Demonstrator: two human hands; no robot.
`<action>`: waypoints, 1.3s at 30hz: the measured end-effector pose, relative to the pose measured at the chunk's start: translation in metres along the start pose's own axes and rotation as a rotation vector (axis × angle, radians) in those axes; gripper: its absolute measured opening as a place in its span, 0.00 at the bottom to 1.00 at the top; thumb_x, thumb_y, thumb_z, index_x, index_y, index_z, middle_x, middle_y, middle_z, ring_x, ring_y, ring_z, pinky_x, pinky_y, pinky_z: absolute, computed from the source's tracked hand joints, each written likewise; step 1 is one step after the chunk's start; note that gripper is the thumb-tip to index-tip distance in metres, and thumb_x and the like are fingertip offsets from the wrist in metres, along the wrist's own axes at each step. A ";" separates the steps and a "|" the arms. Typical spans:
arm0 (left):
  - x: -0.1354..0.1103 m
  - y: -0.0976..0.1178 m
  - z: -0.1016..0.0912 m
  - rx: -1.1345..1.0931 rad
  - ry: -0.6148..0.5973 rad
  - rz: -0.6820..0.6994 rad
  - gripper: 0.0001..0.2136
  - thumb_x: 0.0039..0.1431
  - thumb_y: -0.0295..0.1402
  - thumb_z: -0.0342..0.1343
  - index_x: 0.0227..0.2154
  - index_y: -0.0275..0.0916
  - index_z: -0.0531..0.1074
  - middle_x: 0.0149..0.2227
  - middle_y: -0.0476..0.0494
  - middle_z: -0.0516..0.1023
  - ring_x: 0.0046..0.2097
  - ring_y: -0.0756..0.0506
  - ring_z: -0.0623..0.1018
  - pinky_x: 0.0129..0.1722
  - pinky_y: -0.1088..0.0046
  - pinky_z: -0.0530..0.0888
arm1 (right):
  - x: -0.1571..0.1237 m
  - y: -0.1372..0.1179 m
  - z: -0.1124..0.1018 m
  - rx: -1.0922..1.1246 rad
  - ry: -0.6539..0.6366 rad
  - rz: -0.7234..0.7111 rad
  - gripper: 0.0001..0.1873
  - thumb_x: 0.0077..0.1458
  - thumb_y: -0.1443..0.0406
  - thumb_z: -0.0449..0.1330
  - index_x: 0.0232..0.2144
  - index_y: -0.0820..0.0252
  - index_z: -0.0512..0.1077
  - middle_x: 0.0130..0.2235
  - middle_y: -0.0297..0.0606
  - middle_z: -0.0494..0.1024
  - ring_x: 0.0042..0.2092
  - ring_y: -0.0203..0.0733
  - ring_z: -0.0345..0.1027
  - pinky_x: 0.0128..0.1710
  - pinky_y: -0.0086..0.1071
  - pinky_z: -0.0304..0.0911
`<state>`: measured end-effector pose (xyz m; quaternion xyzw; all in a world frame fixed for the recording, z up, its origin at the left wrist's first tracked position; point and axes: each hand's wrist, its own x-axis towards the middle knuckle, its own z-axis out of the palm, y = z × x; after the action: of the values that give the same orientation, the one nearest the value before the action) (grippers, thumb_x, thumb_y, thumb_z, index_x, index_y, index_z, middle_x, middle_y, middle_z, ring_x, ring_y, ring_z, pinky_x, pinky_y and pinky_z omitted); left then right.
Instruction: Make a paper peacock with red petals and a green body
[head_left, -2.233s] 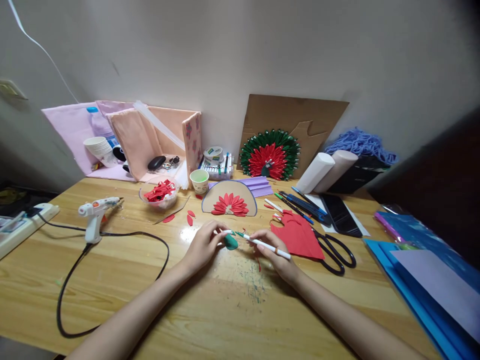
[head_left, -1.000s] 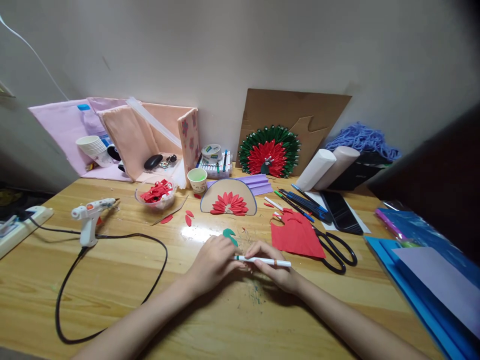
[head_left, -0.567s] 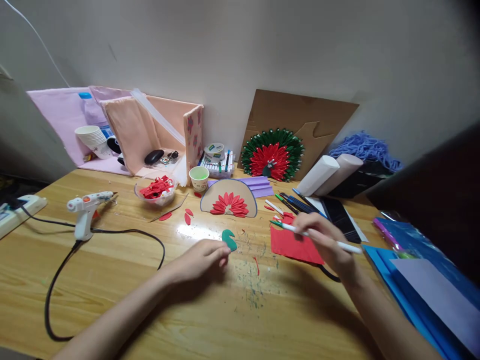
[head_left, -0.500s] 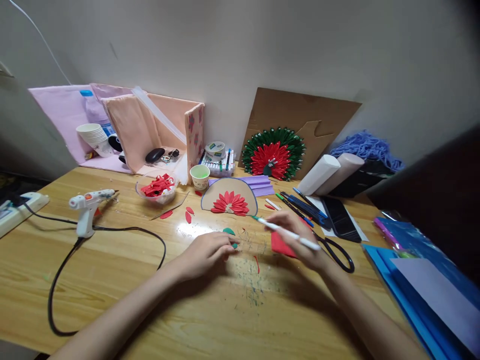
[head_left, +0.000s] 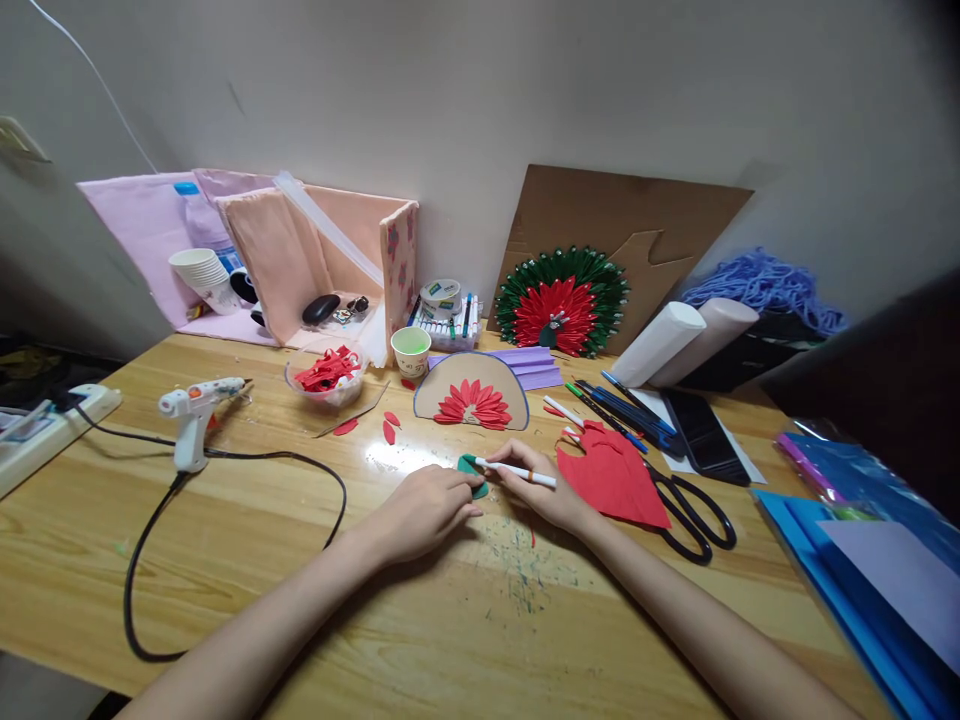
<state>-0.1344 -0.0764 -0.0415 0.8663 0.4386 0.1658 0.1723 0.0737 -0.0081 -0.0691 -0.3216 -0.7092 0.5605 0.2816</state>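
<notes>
My right hand (head_left: 541, 488) is closed around a white marker (head_left: 529, 475), its tip touching a small green piece (head_left: 466, 463) on the table. With bent fingers, my left hand (head_left: 427, 508) holds that piece down against the wood and covers part of it. Just beyond both hands lies a half-round tan card (head_left: 491, 368) with a dark edge and a fan of red petals (head_left: 472, 405). Beside my right wrist is a sheet of red crepe paper (head_left: 611, 475), partly over black-handled scissors (head_left: 694, 520).
To the left are a glue gun (head_left: 192, 425) with its cord and a bowl of red scraps (head_left: 328, 375). A paper cup (head_left: 410, 352) stands behind the card. Pens (head_left: 622, 410), a phone (head_left: 705, 435) and blue folders (head_left: 810, 580) lie right. Cardboard (head_left: 637, 215) with a red-green feathered peacock (head_left: 561, 305) leans on the wall.
My right hand has brought the marker left and down from beside the card to the green piece. My left hand stays on the piece. The view has shifted slightly.
</notes>
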 end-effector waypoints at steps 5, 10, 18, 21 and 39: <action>0.000 0.001 0.000 0.005 -0.031 -0.013 0.15 0.65 0.37 0.43 0.41 0.36 0.72 0.48 0.37 0.76 0.47 0.40 0.75 0.45 0.62 0.70 | 0.002 0.001 0.001 -0.011 0.013 0.007 0.10 0.57 0.60 0.56 0.37 0.60 0.69 0.36 0.38 0.75 0.37 0.39 0.69 0.36 0.32 0.62; -0.002 0.001 -0.003 -0.053 -0.014 -0.032 0.14 0.65 0.37 0.43 0.36 0.37 0.73 0.48 0.38 0.76 0.47 0.40 0.75 0.47 0.61 0.70 | 0.001 -0.001 0.001 -0.007 0.022 0.009 0.11 0.56 0.58 0.56 0.37 0.60 0.69 0.37 0.39 0.75 0.38 0.41 0.68 0.38 0.33 0.62; 0.000 -0.004 0.001 -0.304 0.215 -0.264 0.13 0.64 0.35 0.44 0.28 0.38 0.70 0.40 0.43 0.76 0.41 0.45 0.73 0.41 0.69 0.69 | -0.004 0.004 -0.003 0.379 0.178 0.016 0.13 0.53 0.54 0.58 0.29 0.58 0.70 0.23 0.31 0.66 0.25 0.34 0.57 0.24 0.28 0.52; 0.002 -0.005 0.006 -0.319 0.226 -0.385 0.12 0.63 0.36 0.45 0.26 0.38 0.67 0.28 0.48 0.72 0.31 0.47 0.70 0.32 0.72 0.66 | -0.006 0.004 -0.001 0.434 0.100 0.054 0.12 0.51 0.55 0.60 0.29 0.59 0.71 0.24 0.32 0.68 0.26 0.35 0.58 0.25 0.28 0.53; 0.002 0.002 0.007 -0.406 0.188 -0.245 0.11 0.66 0.32 0.38 0.36 0.38 0.66 0.36 0.45 0.68 0.38 0.48 0.68 0.40 0.72 0.66 | -0.007 0.004 0.001 0.373 0.032 0.029 0.12 0.55 0.57 0.58 0.35 0.60 0.72 0.30 0.35 0.72 0.31 0.35 0.63 0.32 0.29 0.59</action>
<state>-0.1290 -0.0773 -0.0466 0.7351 0.5119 0.3083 0.3200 0.0778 -0.0140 -0.0735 -0.2827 -0.5837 0.6812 0.3396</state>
